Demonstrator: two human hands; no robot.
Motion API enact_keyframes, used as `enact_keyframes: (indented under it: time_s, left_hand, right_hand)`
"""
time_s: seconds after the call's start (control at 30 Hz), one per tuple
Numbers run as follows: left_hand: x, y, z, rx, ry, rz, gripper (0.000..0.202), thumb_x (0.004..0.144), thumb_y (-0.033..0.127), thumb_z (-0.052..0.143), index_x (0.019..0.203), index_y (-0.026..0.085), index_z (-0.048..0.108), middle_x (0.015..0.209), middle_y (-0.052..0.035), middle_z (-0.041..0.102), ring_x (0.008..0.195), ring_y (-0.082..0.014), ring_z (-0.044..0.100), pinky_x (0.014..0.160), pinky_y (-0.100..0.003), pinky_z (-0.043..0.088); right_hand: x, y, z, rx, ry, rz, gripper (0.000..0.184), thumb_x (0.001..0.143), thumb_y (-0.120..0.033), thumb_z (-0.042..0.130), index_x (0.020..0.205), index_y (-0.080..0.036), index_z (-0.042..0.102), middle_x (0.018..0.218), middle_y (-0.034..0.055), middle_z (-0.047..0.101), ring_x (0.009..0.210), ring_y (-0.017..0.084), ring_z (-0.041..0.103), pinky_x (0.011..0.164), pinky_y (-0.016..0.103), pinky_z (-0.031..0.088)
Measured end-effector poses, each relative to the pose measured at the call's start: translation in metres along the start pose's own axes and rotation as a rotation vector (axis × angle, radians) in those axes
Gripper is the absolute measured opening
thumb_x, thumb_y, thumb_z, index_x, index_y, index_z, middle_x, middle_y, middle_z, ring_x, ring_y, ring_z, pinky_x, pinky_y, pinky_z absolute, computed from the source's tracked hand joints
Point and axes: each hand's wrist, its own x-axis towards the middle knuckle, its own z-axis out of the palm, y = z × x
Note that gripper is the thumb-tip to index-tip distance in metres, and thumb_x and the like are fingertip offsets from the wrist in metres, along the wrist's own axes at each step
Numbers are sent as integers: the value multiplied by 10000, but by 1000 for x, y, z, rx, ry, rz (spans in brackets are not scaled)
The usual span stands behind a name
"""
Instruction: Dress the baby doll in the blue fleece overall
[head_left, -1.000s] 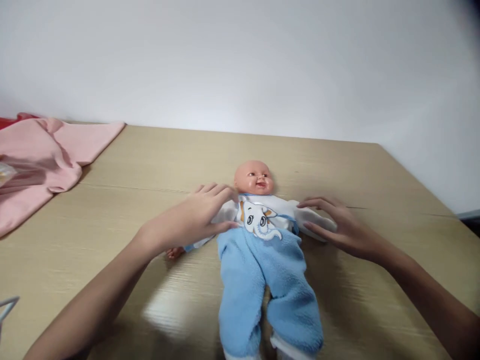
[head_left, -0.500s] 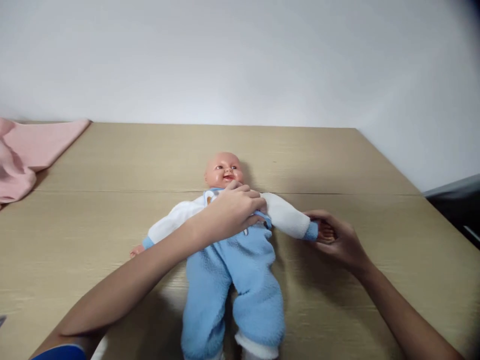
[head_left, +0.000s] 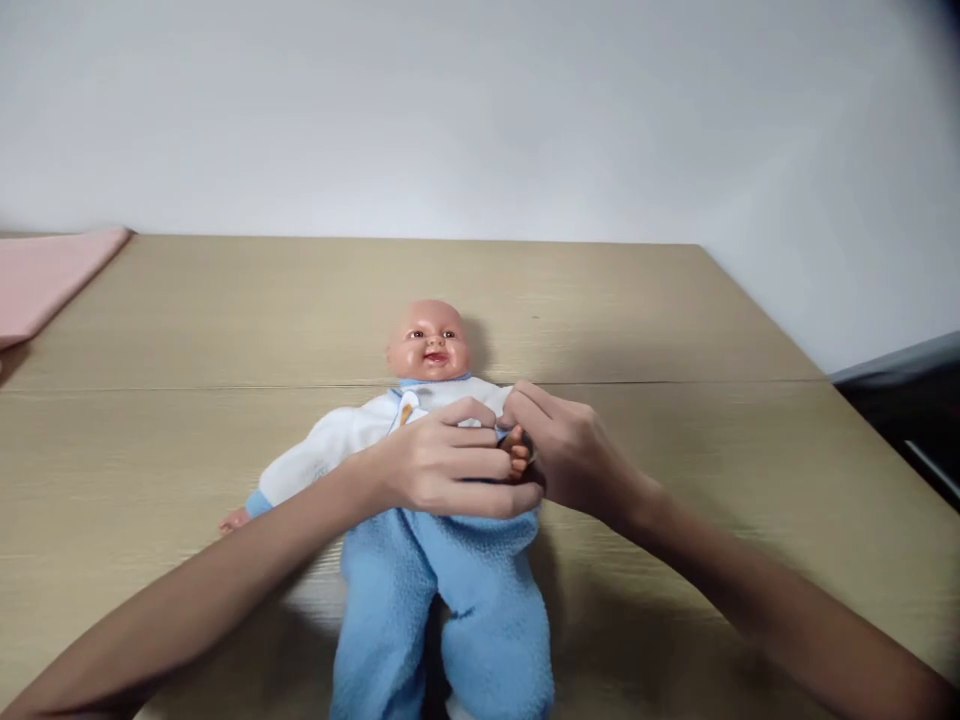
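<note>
A baby doll (head_left: 431, 340) lies on its back on the wooden table, head toward the wall. It wears a white and light blue fleece outfit (head_left: 487, 610). My left hand (head_left: 457, 465) reaches across the chest, fingers curled about the doll's bent arm. The doll's small hand (head_left: 517, 450) pokes out between my two hands. With bent fingers, my right hand (head_left: 566, 440) pinches the sleeve of that same arm near the chest. Most of that sleeve is hidden behind my hands. The doll's other arm (head_left: 300, 462) stretches out to the left on the table.
Pink cloth (head_left: 52, 280) lies folded at the table's far left corner. The wooden table (head_left: 675, 320) has a seam across it and meets a pale wall (head_left: 450, 120) at the back. A dark object (head_left: 915, 400) stands beyond the right edge.
My right hand has moved left and brought the doll's outstretched arm in over its chest. My left hand has shifted down slightly to meet it. The view has turned slightly right.
</note>
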Motion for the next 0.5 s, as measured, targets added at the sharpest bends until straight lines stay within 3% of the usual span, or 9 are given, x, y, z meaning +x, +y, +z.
enact_keyframes:
  time_s: [0.13, 0.23, 0.33, 0.43, 0.5]
  left_hand:
    - [-5, -1, 5, -77, 306, 33, 76, 1032, 314, 814, 1055, 333, 884, 897, -3, 876, 754, -182, 755, 1004, -422, 575]
    - [0, 3, 5, -261, 318, -82, 64, 989, 324, 881, 966, 266, 866, 879, -1, 881, 748, -167, 750, 946, -400, 540]
    - [7, 10, 5, -423, 314, -191, 154, 976, 348, 877, 941, 202, 840, 881, -34, 859, 756, -167, 735, 806, -348, 537]
    - [14, 13, 3, -461, 371, -349, 313, 977, 461, 861, 855, 184, 784, 685, 22, 659, 623, -123, 561, 597, -281, 397]
    - [19, 11, 3, -476, 357, -422, 386, 962, 528, 870, 839, 182, 754, 637, 60, 521, 599, -106, 461, 574, -267, 330]
  right_hand:
    - [9, -2, -6, 194, -85, 37, 191, 947, -209, 746, 982, -239, 561, 924, 22, 640, 763, 174, 566, 679, 309, 442]
    - [6, 5, -22, 338, -206, 94, 229, 956, -285, 845, 1067, -238, 650, 995, 27, 665, 864, 186, 634, 760, 305, 512]
    - [-2, 7, -36, 486, -321, 124, 217, 1038, -332, 781, 1227, -252, 708, 1163, 67, 691, 1066, 225, 687, 920, 340, 581]
    - [-10, 2, -37, 591, -346, 122, 342, 1058, -374, 777, 1385, -292, 719, 1362, 94, 678, 1315, 276, 671, 1132, 412, 576]
    - [-15, -6, -31, 602, -326, 142, 439, 1021, -423, 838, 1431, -305, 733, 1464, 108, 653, 1438, 311, 622, 1232, 461, 529]
